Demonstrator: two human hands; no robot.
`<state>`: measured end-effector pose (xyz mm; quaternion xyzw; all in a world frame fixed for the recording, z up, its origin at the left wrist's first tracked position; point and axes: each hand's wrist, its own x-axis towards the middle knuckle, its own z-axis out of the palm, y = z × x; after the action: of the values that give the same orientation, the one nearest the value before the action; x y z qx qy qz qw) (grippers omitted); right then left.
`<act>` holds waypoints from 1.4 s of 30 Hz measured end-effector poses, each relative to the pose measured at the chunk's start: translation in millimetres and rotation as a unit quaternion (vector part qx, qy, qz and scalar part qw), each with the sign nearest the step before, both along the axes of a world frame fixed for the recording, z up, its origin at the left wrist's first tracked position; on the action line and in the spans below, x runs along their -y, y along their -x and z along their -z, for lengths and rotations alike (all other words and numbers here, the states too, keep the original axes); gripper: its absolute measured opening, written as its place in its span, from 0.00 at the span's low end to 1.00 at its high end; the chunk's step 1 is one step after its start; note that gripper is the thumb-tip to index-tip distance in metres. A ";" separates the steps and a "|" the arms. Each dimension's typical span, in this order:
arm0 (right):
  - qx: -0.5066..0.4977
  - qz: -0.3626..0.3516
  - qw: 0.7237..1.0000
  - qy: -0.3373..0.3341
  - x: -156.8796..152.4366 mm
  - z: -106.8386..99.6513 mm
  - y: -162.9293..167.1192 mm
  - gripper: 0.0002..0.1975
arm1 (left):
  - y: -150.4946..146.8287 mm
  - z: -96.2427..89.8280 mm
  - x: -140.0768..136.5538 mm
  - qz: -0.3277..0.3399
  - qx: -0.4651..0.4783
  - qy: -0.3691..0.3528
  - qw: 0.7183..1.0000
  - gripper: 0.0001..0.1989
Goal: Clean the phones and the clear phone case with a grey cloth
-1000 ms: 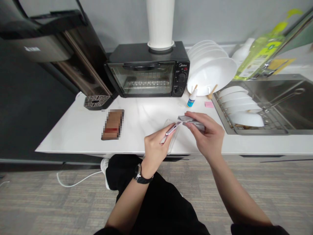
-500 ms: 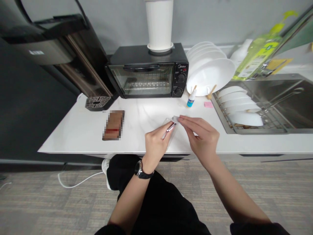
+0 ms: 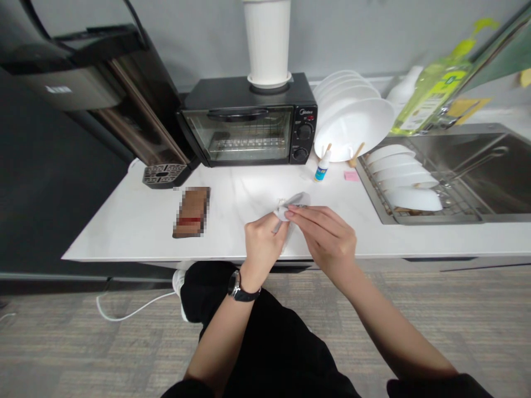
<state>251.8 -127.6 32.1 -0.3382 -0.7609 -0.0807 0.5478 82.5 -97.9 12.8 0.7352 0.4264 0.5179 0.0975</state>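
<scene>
My left hand (image 3: 264,239), with a black-strapped watch on its wrist, is closed over the counter's front part. What it grips is mostly covered by its fingers and a thin whitish wipe (image 3: 300,198). My right hand (image 3: 327,235) pinches this wipe and presses it against the left fingertips. Faint clear edges show between the two hands, too indistinct to name. Beyond the hands stands a small white bottle with a blue label (image 3: 321,168). A flat brown item (image 3: 191,213), blurred by pixels, lies to the left on the counter.
A black toaster oven (image 3: 249,135) with a white pot (image 3: 269,44) on top stands at the back. Left of it is a dark drinks machine (image 3: 164,174). White plates (image 3: 357,127), a pink pad (image 3: 351,176) and a sink (image 3: 485,188) with bowls are on the right.
My right hand has moved left and slightly down, bringing the wipe over my left fingertips. A slim shiny metal part that showed at my left fingers is now covered.
</scene>
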 end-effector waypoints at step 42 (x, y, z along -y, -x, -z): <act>0.004 -0.011 1.000 0.008 -8.1 -1.1 -9.6 0.30 | -1.5 -6.6 1.6 0.014 0.008 0.006 1.000 0.15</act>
<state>261.3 -119.4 33.2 -0.3338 -0.7677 -0.0698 0.5426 83.9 -99.5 19.4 0.7366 0.4180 0.5196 0.1126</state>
